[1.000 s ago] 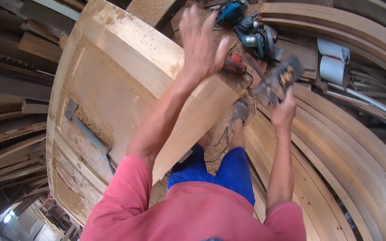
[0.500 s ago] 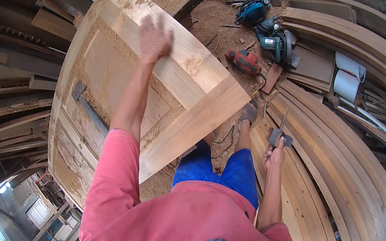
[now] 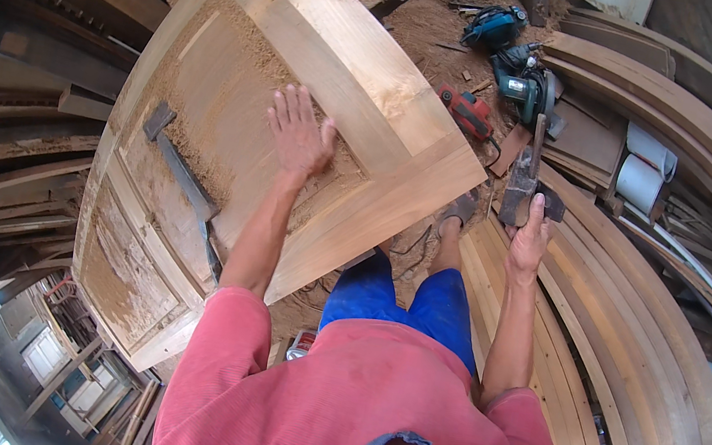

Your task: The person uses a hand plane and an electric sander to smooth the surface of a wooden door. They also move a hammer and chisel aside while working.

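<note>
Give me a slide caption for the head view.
Left hand spread over a wooden panel strewn with sawdust, right hand holding a dark tool; a hammer lies on the panel.

The hammer point(image 3: 186, 176) lies on the panelled door point(image 3: 397, 194), left of the long planks point(image 3: 634, 333).

Wide fisheye hd cam looks dn on nr panel point(image 3: 237, 145).

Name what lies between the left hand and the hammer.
In the head view, only the wooden panel, with sawdust on its surface, lies between the left hand and the hammer.
</note>
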Demonstrator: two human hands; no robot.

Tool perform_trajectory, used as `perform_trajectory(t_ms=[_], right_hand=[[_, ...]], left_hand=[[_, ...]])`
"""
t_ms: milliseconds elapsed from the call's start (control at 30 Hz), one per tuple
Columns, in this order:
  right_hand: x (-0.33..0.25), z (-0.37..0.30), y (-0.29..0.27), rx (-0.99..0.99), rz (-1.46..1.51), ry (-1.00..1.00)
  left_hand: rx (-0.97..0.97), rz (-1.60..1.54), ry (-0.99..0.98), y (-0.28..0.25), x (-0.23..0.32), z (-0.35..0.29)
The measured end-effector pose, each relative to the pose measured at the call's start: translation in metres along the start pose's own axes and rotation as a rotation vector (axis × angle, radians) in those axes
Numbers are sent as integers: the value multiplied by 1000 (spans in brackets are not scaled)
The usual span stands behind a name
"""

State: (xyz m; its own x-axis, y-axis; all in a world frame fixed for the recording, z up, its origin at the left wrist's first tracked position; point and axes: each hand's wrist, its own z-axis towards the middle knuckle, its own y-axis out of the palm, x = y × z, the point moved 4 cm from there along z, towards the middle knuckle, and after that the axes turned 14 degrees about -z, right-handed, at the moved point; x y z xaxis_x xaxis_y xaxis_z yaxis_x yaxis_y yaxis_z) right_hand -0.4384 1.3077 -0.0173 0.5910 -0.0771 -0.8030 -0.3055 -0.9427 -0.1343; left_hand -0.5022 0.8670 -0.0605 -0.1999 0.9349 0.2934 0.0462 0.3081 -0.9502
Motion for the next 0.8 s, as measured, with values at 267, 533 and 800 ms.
perform_trajectory(t_ms=[267,533,800], right_hand=[[-20,-19,57,-175,-187,-238],[-86,-49,130,-448,-1268,-839],[-41,-43,158,-888,-1336,-1191]], left_hand=[[-231,-180,-130,-17,84,-68],[88,-525,-344,-72,28,-12],[100,-465,-208,-7,103,-39]])
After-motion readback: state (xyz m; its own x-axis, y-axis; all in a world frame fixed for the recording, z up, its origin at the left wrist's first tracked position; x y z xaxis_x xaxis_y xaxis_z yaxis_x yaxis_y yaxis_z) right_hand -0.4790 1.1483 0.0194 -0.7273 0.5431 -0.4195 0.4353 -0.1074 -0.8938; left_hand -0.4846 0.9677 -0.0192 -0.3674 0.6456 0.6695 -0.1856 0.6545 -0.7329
